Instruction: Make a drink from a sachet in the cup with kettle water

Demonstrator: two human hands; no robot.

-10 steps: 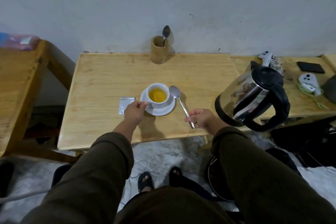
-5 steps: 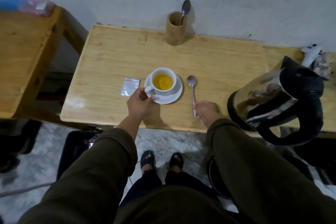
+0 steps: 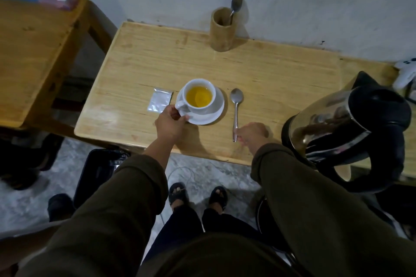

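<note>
A white cup (image 3: 198, 109) of yellow drink stands on a white saucer (image 3: 216, 113) near the middle of the wooden table (image 3: 281, 78). My left hand (image 3: 171, 126) grips the cup's handle, thumb on the saucer's rim. An opened silver sachet (image 3: 159, 102) lies flat just left of the saucer. To the saucer's right a metal spoon (image 3: 236, 105) lies flat on the table, bowl away from me. My right hand (image 3: 253, 132) is curled at the tip of its handle. The steel and black kettle (image 3: 351, 123) stands at the right.
A bamboo holder (image 3: 221, 29) with a second spoon (image 3: 236, 4) stands at the table's far edge by the wall. A second wooden table (image 3: 33, 51) is at the left. White controllers (image 3: 405, 74) lie behind the kettle. My sandalled feet and dark bags are on the floor below.
The spoon, held raised a second ago, now lies flat on the table right of the saucer. My left hand has closed further around the cup's handle. My view has tilted down and closer.
</note>
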